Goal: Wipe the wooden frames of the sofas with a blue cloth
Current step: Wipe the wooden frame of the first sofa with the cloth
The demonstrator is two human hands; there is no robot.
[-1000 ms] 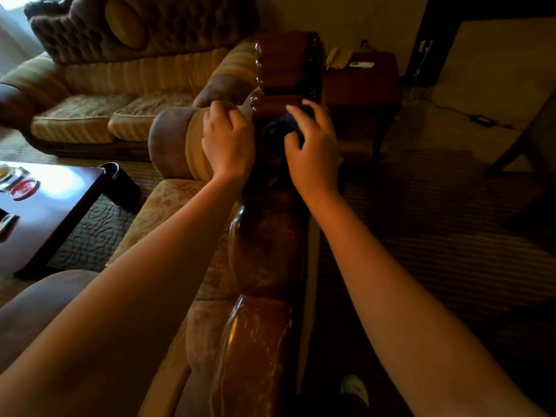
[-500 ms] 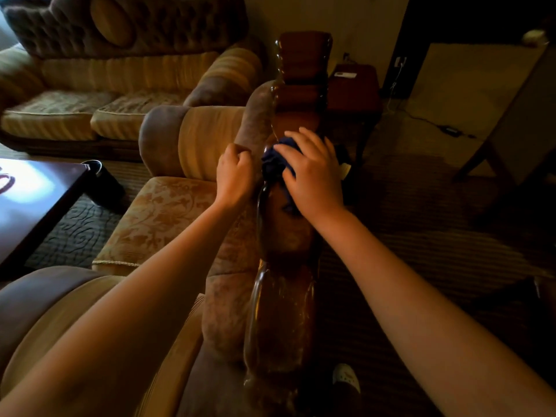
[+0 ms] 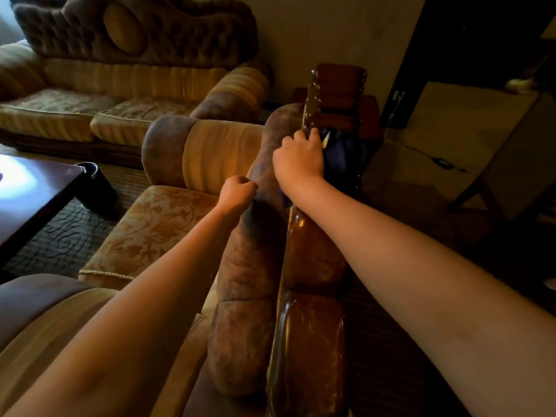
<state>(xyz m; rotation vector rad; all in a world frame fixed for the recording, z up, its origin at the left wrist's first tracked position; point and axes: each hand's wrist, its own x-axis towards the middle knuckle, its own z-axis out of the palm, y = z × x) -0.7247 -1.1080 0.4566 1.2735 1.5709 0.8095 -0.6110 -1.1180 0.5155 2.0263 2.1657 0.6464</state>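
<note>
The glossy wooden frame point(image 3: 313, 320) of the near sofa's back runs from the bottom centre up to a carved crest. My right hand point(image 3: 299, 159) lies over the frame's upper part, fingers curled over its left edge, holding the blue cloth point(image 3: 343, 155) against the wood. The cloth hangs down the frame's right side. My left hand point(image 3: 236, 191) is curled into a loose fist against the brown upholstered back cushion point(image 3: 249, 266), just left of the frame. Whether it pinches the fabric cannot be told.
A second sofa point(image 3: 120, 94) stands at the back left. A dark coffee table point(image 3: 27, 194) sits at the left with a dark bin point(image 3: 93, 179) beside it. A chair leg point(image 3: 484, 188) and a cable point(image 3: 433, 158) lie on the carpet to the right.
My right hand slid with the cloth along the frame and now grips its left edge. My left hand dropped lower onto the cushion. The view shifted right.
</note>
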